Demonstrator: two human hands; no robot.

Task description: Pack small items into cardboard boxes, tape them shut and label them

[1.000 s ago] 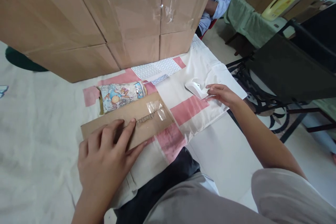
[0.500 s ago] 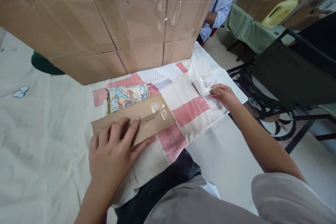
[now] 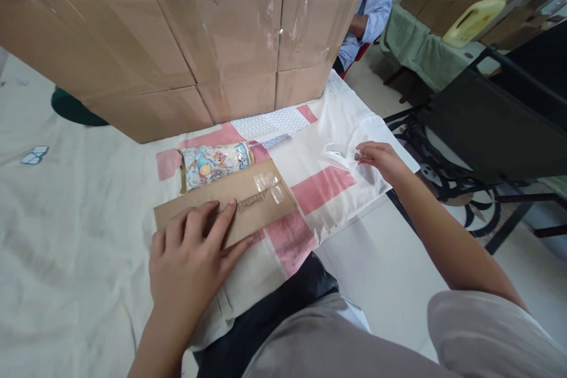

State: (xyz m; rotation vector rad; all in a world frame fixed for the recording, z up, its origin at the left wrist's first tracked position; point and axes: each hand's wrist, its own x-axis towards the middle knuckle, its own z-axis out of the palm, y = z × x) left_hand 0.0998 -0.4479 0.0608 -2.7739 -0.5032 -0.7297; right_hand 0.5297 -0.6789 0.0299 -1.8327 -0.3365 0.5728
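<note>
Cardboard sheet [image 3: 252, 198] lies under the left hand [image 3: 190, 254], spread open and flat, gripping nothing, seemingly to stop it lifting. Right hand [image 3: 378, 159] pinches a small white item [image 3: 337, 160] against the cloth [image 3: 88, 236].

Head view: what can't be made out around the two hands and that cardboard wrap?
All in the head view:
- The cartoon-printed pack: its near side is hidden under the cardboard wrap.
- The wrap's near-left end: covered by the left hand.
- The small dark bit at the right hand: too small to identify; the white thing beside it is blurred.
- The sticker sheet: print too small to read.
- The stacked cartons: cut off by the top edge.
</note>
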